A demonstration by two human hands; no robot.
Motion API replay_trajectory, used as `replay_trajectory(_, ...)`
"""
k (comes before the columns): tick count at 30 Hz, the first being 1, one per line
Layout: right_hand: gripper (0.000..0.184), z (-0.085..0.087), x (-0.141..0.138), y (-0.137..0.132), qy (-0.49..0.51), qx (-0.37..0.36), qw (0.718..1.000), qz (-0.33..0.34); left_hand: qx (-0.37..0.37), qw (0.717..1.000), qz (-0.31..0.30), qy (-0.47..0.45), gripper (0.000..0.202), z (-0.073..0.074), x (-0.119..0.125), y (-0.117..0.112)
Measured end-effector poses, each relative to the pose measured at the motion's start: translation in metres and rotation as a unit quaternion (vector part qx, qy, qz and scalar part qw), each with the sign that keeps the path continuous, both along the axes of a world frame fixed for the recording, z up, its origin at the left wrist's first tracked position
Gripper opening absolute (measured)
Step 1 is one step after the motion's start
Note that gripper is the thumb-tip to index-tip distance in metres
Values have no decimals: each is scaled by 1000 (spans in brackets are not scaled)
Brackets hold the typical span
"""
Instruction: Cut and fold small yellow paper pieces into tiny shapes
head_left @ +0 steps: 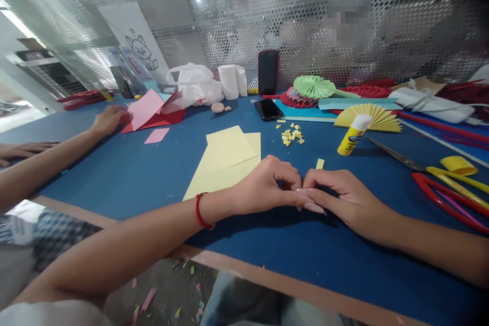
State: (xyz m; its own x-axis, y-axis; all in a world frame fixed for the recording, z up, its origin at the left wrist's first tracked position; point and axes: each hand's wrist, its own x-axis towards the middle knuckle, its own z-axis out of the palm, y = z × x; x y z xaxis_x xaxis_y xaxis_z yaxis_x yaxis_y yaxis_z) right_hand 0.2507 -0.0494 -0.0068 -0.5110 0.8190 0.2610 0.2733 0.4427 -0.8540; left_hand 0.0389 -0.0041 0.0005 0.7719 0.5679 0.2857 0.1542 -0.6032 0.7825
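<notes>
My left hand (267,183) and my right hand (340,196) meet fingertip to fingertip on the blue table (126,173), both with fingers curled in a pinch. Whatever they hold between the tips is hidden. A red bracelet (200,211) circles my left wrist. Just left of my left hand lie yellow paper sheets (225,160). A small yellow paper scrap (320,163) lies just beyond my hands.
A glue stick (353,135), scissors (405,160) and red and yellow handled tools (451,191) lie to the right. Yellow snippets (292,136), a yellow paper fan (376,117), a phone (268,109) and pink and red paper (151,112) lie farther back. Another person's hand (109,119) rests at left.
</notes>
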Motion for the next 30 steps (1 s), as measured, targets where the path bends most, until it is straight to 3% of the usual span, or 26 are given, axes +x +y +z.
replay_trajectory(7, 54, 1, -5, -6, 35, -53, 997, 32, 76, 997, -19, 7, 60, 12, -4, -10)
replay_trajectory(15, 53, 4, -8, -6, 31, -124, 987, 93, 238, 969, -70, 15, 45, 7, -11, 0)
replay_trajectory(21, 43, 6, -6, -2, 13, -144, 979, 146, 269, 961, -65, 11, 58, 11, -16, -2)
replay_trajectory(26, 41, 10, -6, -3, 6, -113, 979, 170, 288, 956, -41, -29, 68, 9, -14, -3)
replay_trajectory(30, 43, 13, -3, -3, 32, -61, 987, 143, 185, 980, 9, -70, 65, 7, -7, -5)
